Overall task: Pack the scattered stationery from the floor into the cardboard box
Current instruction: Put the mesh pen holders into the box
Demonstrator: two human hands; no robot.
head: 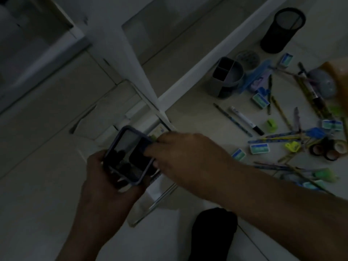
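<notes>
The picture is dark. My left hand (pixel 105 178) holds a phone (pixel 130 154) in a blue-grey case, screen up, low in the middle. My right hand (pixel 186 157) rests on the phone's right edge, fingers touching it. Scattered stationery lies on the floor at the right: a white marker (pixel 244 119), pencils (pixel 232 117), small blue-green eraser boxes (pixel 259 148), a green sharpener (pixel 270 125), tape rolls (pixel 328 149) and a blue ruler (pixel 254 78). An orange-brown shape (pixel 339 76) at the right edge may be the cardboard box; I cannot tell.
A black mesh pen cup (pixel 282 31) and a grey divided desk organiser (pixel 227 77) stand at the upper right. White furniture legs (pixel 139 72) cross the middle. A dark foot or knee (pixel 212 234) shows at the bottom. Tiled floor stretches to the left.
</notes>
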